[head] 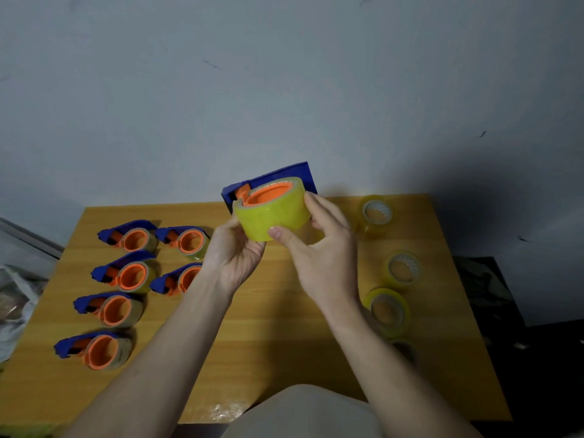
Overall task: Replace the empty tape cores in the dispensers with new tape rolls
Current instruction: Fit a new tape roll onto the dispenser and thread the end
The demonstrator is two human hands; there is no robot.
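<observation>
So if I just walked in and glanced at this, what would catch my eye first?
Most likely the bright yellow tape roll, seated on the orange hub of a blue dispenser and held up above the wooden table by the left hand and right hand. Next, the six blue-and-orange dispensers lined up on the table's left. Spare tape rolls sit along its right edge.

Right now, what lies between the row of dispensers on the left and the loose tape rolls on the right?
Bare tabletop, crossed by both forearms, in the head view; above it both hands hold a dispenser.
</observation>
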